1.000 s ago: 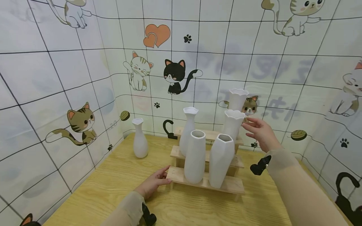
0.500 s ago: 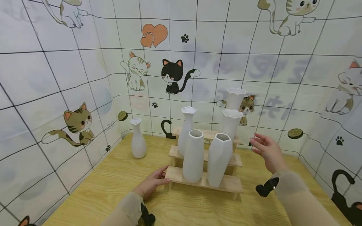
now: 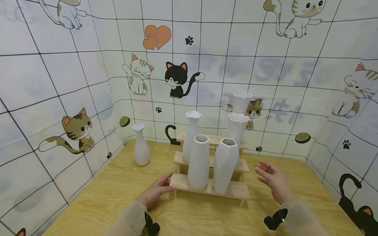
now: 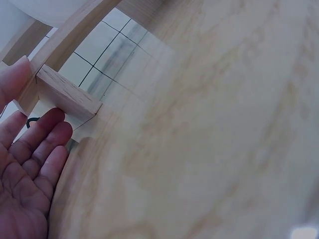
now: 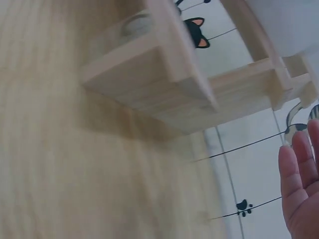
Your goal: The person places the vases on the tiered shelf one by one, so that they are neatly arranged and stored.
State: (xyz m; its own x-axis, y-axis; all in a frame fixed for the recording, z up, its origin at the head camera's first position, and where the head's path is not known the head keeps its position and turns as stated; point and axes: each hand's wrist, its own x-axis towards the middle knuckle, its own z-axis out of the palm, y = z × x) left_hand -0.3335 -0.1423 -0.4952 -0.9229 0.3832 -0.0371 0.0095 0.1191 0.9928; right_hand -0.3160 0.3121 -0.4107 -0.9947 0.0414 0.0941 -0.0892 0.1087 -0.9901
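A three-tier wooden display stand (image 3: 240, 188) bears several white vases. My left hand (image 3: 155, 191) grips the left end of its lowest step; in the left wrist view the thumb lies at the board's edge and the fingers curl by the leg (image 4: 70, 94). On that step stand a rounded vase (image 3: 199, 164) and a faceted vase (image 3: 225, 167). Behind them are a slim-necked vase (image 3: 190, 137) and two frilled-rim vases, the nearer one (image 3: 237, 127) and the rear one (image 3: 241, 101). My right hand (image 3: 274, 182) hovers right of the stand, holding nothing, fingers relaxed.
Another slim-necked white vase (image 3: 142, 149) stands on the wooden table (image 3: 118, 193) at the back left. Walls with a cat-patterned tile print (image 3: 215, 42) close off the back and both sides. A black wrist mount (image 3: 275, 220) hangs at the right sleeve.
My right hand has come away from the frilled-rim vase and moved down and toward me, beside the stand. The left hand keeps its hold. The view has turned slightly right.
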